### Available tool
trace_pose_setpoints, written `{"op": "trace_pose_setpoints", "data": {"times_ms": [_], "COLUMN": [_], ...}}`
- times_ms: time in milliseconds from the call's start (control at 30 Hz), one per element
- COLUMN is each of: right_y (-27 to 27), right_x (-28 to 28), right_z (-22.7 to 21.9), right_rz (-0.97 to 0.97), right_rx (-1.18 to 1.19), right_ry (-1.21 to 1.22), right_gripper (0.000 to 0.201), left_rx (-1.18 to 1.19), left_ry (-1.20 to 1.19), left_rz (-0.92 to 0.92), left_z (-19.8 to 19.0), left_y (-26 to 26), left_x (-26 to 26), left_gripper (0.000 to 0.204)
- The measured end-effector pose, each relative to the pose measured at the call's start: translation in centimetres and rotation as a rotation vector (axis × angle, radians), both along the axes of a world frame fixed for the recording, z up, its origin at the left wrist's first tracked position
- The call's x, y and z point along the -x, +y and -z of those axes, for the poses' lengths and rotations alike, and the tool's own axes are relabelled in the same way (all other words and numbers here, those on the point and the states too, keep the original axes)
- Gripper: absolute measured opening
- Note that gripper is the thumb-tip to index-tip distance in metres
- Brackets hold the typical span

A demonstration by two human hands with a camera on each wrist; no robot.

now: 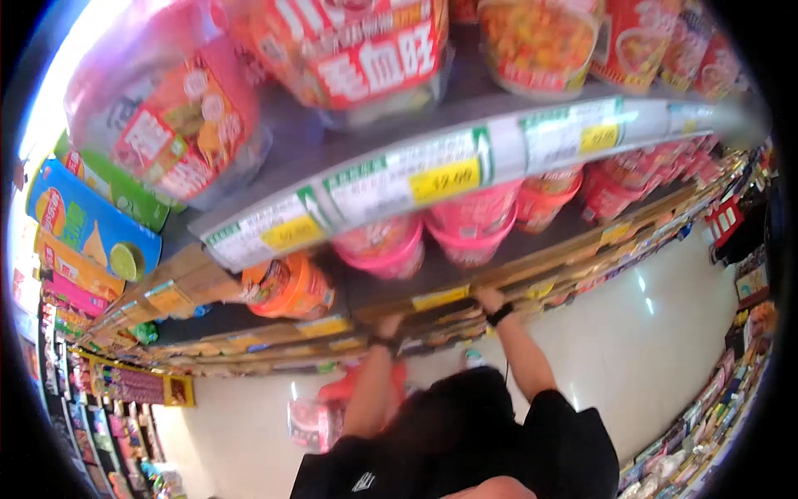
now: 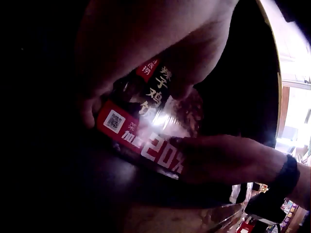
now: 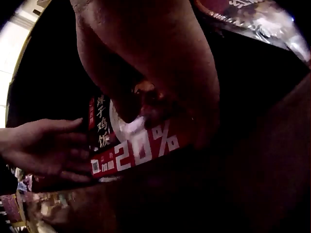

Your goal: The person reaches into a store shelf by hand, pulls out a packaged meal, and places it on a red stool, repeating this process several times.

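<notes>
On a dark lower shelf sits a boxed rice meal [image 2: 150, 104], its red band printed with "20%" and a food picture on top. My left hand [image 2: 160, 48] grips it at one side, fingers at the edge and thumb over the top. From the opposite side my right hand [image 3: 150, 53] holds it, thumb over the lid and fingers around the far edge. In the head view, my left hand [image 1: 389, 324] and right hand [image 1: 489, 297] reach in under the shelf, with most fingers and the box hidden.
Above the hands juts a shelf edge with price labels [image 1: 445, 176], packed with instant food tubs [image 1: 374, 62]. Pink tubs [image 1: 470, 229] and an orange tub [image 1: 291, 287] stand one level down. A red and pink package [image 1: 312, 424] is low by the left arm.
</notes>
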State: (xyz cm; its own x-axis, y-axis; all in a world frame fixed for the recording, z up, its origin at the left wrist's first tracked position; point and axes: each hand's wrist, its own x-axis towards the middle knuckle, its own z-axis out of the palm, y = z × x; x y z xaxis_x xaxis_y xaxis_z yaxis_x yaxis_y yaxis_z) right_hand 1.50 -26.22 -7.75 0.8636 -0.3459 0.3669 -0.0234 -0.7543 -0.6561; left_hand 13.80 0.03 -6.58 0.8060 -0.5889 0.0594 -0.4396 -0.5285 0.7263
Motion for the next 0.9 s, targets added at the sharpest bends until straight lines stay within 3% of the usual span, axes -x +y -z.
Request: {"op": "trace_pose_setpoints", "data": {"times_ms": [100, 133, 167, 267, 333, 367, 500, 600, 633, 733, 767, 833, 900], "right_y": [1.6, 1.5, 2.4, 5.1, 5.7, 5.9, 6.0, 5.7, 5.8, 6.2, 6.2, 7.4, 7.7], "right_x": [0.1, -0.6, -0.9, 0.7, 0.7, 0.5, 0.3, 0.3, 0.4, 0.1, 0.4, 1.5, 1.6], "right_z": [1.6, 3.3, 3.1, -3.5, -4.5, -4.6, -4.2, -3.9, -4.8, -4.0, -3.9, -8.2, -8.2], "right_rz": [-0.065, -0.044, -0.056, -0.004, 0.091, 0.149, 0.166, 0.168, 0.137, 0.008, 0.029, 0.065, 0.071], "right_rx": [-0.001, 0.18, 0.116, -0.216, 0.064, 0.201, 0.208, 0.155, 0.146, -0.316, -0.319, -0.328, -0.314], "right_ry": [-0.045, -0.107, 0.039, -0.153, -0.026, 0.03, 0.059, 0.128, -0.008, -0.227, -0.173, -0.054, -0.056], "right_gripper": [0.021, 0.022, 0.041, 0.034, 0.029, 0.027, 0.022, 0.024, 0.021, 0.016, 0.015, 0.014, 0.016], "left_rx": [0.027, 0.03, 0.033, 0.098, 0.253, 0.088, 0.336, 0.432, 0.44, 0.434, 0.327, 0.109, 0.31], "left_ry": [0.086, 0.119, 0.152, 0.267, 0.223, 0.191, 0.131, 0.154, 0.136, 0.087, 0.144, 0.266, 0.194], "left_rz": [-0.024, -0.033, -0.042, -0.089, -0.073, -0.029, -0.002, 0.028, 0.019, 0.041, 0.035, 0.016, -0.031], "left_z": [-2.0, -4.0, -5.9, -7.6, -8.7, -7.7, -8.5, -9.5, -9.6, -9.7, -9.8, -10.4, -10.6], "left_y": [0.1, -0.2, -0.5, -0.3, -0.1, 0.1, 0.2, 0.3, 0.4, 1.1, 1.5, 2.5, 3.1], "left_x": [1.0, 1.7, 2.3, 3.7, 4.9, 4.0, 4.2, 4.4, 4.5, 4.2, 4.0, 4.1, 5.0], "left_gripper": [0.029, 0.03, 0.031, 0.035, 0.036, 0.035, 0.03, 0.029, 0.026, 0.028, 0.03, 0.036, 0.045]}}
